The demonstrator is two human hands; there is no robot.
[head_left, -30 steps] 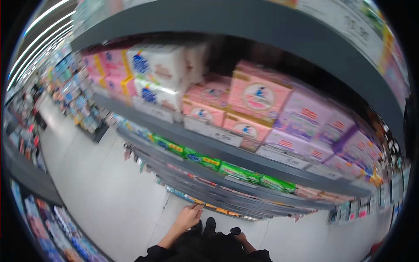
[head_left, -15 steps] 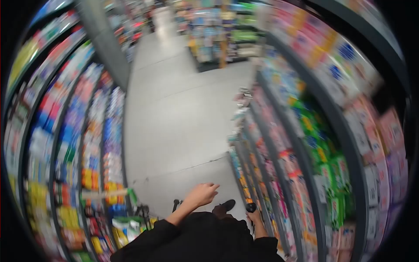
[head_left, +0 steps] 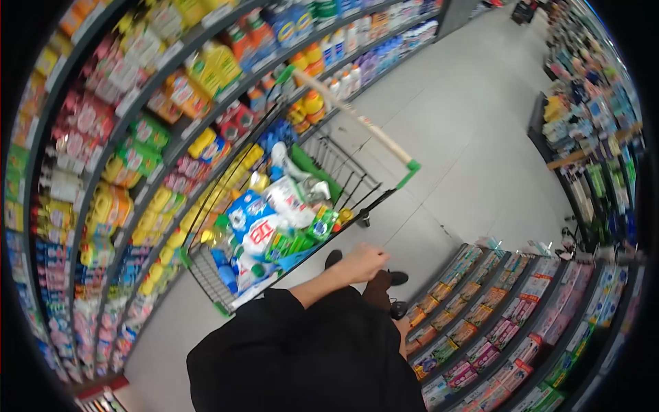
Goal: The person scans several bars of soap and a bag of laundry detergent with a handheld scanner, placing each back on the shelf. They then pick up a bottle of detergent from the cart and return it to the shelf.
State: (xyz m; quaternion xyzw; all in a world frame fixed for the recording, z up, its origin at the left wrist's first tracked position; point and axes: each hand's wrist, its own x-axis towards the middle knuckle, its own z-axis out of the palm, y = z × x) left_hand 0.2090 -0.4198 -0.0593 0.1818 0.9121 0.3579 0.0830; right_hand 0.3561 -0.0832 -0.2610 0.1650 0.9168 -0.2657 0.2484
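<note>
My left hand (head_left: 367, 263) hangs in the air in front of my body, its fingers curled in, with nothing visible in it. Lower and to the right, my right hand (head_left: 403, 325) is closed around a small black object (head_left: 398, 310), close to the shelf of boxed goods. A wire shopping cart (head_left: 274, 278) stands ahead to the left. Its wooden handle (head_left: 364, 123) has green ends. Inside lie a blue and white bag (head_left: 252, 220), green packs (head_left: 292, 244) and several bottles. Neither hand touches the cart.
Curved-looking shelves of bottles (head_left: 206, 69) run along the left. Racks of boxed goods (head_left: 480, 323) rise close on the right. A grey tiled floor (head_left: 439, 158) lies between them, with a further display (head_left: 597, 123) at the upper right. My dark shoes (head_left: 398, 277) show below my left hand.
The view has swung left, bringing the whole cart into sight. My left hand's fingers have curled from a more stretched pose. My right hand still holds the black object.
</note>
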